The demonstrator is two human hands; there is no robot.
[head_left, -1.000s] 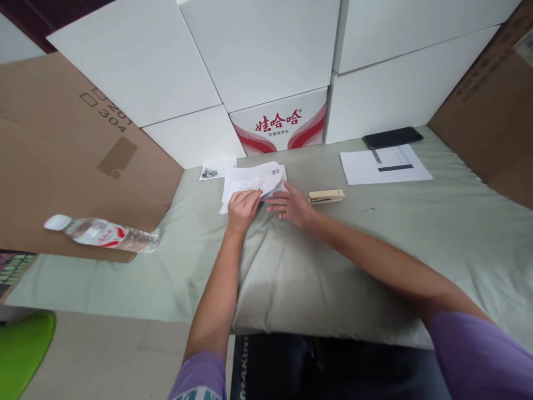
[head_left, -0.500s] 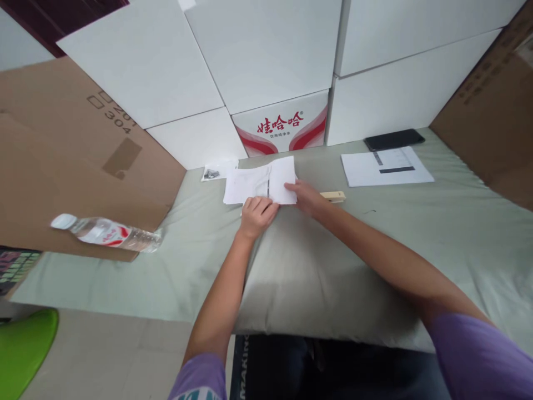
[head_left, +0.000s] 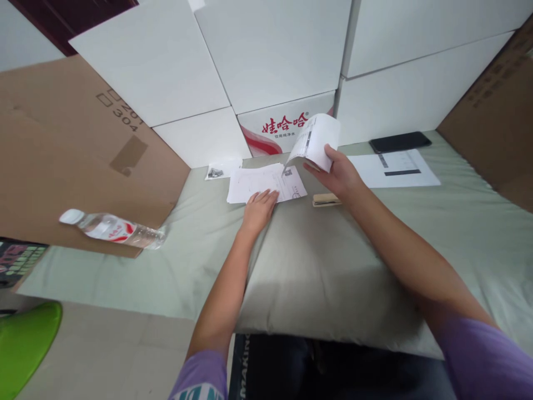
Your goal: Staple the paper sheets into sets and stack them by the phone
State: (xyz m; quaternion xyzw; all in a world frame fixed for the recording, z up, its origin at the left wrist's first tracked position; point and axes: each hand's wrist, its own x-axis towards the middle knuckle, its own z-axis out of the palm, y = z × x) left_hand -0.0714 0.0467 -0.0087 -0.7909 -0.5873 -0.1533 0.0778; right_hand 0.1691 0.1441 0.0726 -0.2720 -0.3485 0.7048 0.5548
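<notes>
My right hand (head_left: pixel 339 172) pinches a few curled printed sheets of paper (head_left: pixel 320 139) and holds them up above the table, before the white carton with red print. Below and to the left, a flat stack of printed paper (head_left: pixel 258 180) lies on the cloth. The fingers of my left hand (head_left: pixel 260 210) are stretched out on the front edge of that stack. A beige stapler (head_left: pixel 326 199) rests under my right wrist, partly hidden by it. Farther right is another pile of printed sheets (head_left: pixel 395 171), partly behind my right hand.
A black phone (head_left: pixel 400 142) lies behind the right pile. White cartons (head_left: pixel 287 130) form a wall at the back. At the left, a water bottle (head_left: pixel 114 228) lies by a cardboard panel (head_left: pixel 83 166). A small clear packet (head_left: pixel 222 168) sits behind the stack.
My right hand has lifted the sheets off the stack, up and to the right, uncovering print below. My left hand's fingers have flattened out on the paper. More of the stapler shows.
</notes>
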